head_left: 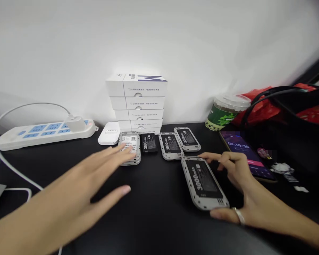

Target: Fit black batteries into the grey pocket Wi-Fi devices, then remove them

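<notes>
My right hand (234,180) grips a white-rimmed device with a black 3000mAh battery (204,180) by its edges, thumb at the near end and fingers at the far end. My left hand (95,180) is spread, fingertips over or against a white device with a printed label (129,147); whether they touch it is unclear. Beside that device lies a loose black battery (149,143). Further right are two more devices with batteries fitted, one (171,145) slightly nearer and the other (187,139) behind it.
Several white boxes (143,92) are stacked by the wall, with white covers (109,133) beside them. A power strip (46,132) with cables is left. At right are a drink cup (223,113), a phone (246,152) and a red bag (263,104).
</notes>
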The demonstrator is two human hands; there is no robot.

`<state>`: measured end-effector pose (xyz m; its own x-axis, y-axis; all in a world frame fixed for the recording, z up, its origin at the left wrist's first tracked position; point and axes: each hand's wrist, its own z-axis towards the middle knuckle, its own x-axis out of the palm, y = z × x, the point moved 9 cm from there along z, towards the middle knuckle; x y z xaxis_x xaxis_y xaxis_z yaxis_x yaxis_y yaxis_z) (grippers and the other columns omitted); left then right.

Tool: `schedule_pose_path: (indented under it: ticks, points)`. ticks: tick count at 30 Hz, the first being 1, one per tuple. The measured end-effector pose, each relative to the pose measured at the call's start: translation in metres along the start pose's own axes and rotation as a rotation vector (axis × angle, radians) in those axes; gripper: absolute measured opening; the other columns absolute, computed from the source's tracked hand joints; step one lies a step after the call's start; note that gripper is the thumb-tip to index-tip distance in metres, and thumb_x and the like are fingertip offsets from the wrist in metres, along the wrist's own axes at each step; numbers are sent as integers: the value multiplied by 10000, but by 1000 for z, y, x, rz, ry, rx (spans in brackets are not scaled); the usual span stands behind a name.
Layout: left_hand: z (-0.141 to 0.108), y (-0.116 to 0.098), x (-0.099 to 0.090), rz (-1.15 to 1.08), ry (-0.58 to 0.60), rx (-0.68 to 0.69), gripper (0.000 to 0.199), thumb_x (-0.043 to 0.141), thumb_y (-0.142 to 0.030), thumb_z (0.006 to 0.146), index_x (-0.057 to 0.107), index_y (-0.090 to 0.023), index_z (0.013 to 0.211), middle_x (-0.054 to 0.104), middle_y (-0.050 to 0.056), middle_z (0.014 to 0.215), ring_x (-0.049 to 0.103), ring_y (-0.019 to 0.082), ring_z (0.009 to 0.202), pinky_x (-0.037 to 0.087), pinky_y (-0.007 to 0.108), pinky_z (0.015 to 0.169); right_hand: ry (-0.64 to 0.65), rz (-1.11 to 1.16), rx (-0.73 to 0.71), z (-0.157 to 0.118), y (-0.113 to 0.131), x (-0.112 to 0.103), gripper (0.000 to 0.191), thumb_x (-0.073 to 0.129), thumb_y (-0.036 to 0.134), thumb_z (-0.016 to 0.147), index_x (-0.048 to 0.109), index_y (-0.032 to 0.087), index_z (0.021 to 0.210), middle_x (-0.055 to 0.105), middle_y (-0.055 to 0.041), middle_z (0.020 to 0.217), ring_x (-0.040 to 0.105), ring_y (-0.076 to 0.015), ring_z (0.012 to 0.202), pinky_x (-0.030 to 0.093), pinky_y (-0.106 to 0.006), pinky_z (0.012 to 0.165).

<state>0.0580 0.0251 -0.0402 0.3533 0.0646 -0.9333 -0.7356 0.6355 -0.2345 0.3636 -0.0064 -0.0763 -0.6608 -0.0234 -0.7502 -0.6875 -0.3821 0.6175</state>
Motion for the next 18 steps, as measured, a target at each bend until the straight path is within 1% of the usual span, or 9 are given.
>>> schedule_pose_path:
  ticks: [1,3,6,9,11,13,14,16,18]
  points:
    - [7,10,-4,-1,-10,-27,639,558,-615,966,345,-476,1553,510,-56,1568,559,344,1380,437,548,1198,2,-12,17,1,-10,-4,843,888,500,682,297,341,1262,449,-129,1412,532,-404,1336,487,-585,1099]
    - [23,25,-7,-13,11,-34,608,556,-654,949,435,-441,1506,601,-29,1481,625,358,1294,477,554,1145,25,-17,35,4,-24,-8,833,884,504,688,323,334,1280,455,-138,1424,531,-413,1341,488,-593,1093]
    - [44,41,-5,-20,52,-22,622,576,-665,932,505,-351,1464,666,26,1393,677,365,1190,527,514,1059,14,-21,37,4,-36,-11,843,895,490,683,364,322,1316,457,-137,1456,514,-411,1368,473,-570,1121]
    - [54,54,0,1,83,-20,716,613,-691,903,463,-325,1501,646,57,1413,669,362,1186,530,490,1028,9,-50,59,1,-44,-11,855,871,501,723,374,326,1395,428,-122,1482,525,-393,1358,490,-524,1115]
    - [57,58,5,8,110,-17,788,631,-707,883,406,-321,1532,604,72,1464,641,371,1228,514,509,1039,39,-53,80,-1,-46,-10,931,847,511,755,295,354,1488,398,-118,1511,516,-390,1368,502,-510,1102]
    - [60,60,9,-12,142,-26,860,651,-705,867,330,-311,1561,587,87,1477,623,374,1247,503,533,1044,46,-62,77,-3,-43,-11,1023,852,518,747,207,387,1530,369,-122,1552,492,-404,1383,503,-525,1085]
    - [62,59,11,-37,155,-32,906,667,-697,856,282,-305,1576,589,94,1466,618,370,1251,502,536,1044,23,-67,66,-3,-38,-14,1044,860,521,735,191,397,1528,362,-126,1568,485,-416,1383,501,-544,1071]
    - [66,57,14,-106,168,-41,1013,714,-672,823,181,-299,1600,583,109,1450,609,354,1257,509,514,1041,-63,-59,39,-3,-24,-23,1000,859,526,728,231,397,1496,363,-133,1581,470,-443,1382,481,-590,1062]
    - [69,55,15,-159,175,-37,1096,757,-645,788,118,-301,1609,556,125,1458,590,347,1274,503,492,1049,-127,-3,3,-4,-7,-28,892,852,511,740,307,380,1435,376,-132,1578,432,-467,1417,433,-631,1097]
